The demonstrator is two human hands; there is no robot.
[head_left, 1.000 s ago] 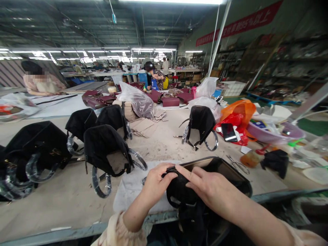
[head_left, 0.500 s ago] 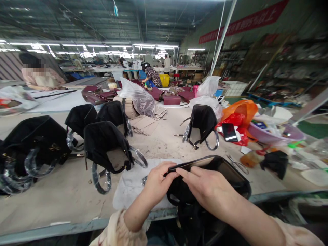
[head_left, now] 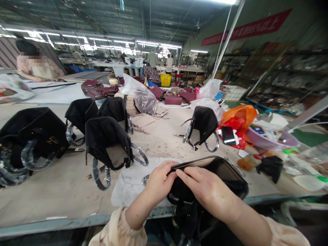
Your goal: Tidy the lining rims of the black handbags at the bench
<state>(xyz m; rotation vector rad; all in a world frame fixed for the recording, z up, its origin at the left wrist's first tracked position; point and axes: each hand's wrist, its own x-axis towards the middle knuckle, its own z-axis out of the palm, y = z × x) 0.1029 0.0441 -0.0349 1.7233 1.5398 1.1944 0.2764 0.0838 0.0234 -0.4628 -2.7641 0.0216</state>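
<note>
A black handbag (head_left: 220,171) with a tan inside lies at the table's front edge, its mouth facing up and its lower part hanging over the edge. My left hand (head_left: 161,179) pinches the bag's near left rim between thumb and fingers. Right beside it, my right hand (head_left: 205,186) is closed on the same rim, with its fingertips close to the left thumb. Under the left hand and bag lies a white sheet (head_left: 128,186). Another black handbag (head_left: 109,143), its handles wrapped in clear plastic, stands just left of the sheet.
Several more black bags (head_left: 33,136) stand at left, and one black bag (head_left: 203,123) stands ahead. Flat beige boards (head_left: 146,123) lie mid-table. Scissors (head_left: 235,167), a bottle of amber liquid (head_left: 248,162), a phone (head_left: 229,135) and a purple basin (head_left: 271,138) are at right. A co-worker (head_left: 38,65) stands far left.
The view has shifted slightly. Both hands keep their hold on the bag's rim, with only a small shift of the right hand's fingers.
</note>
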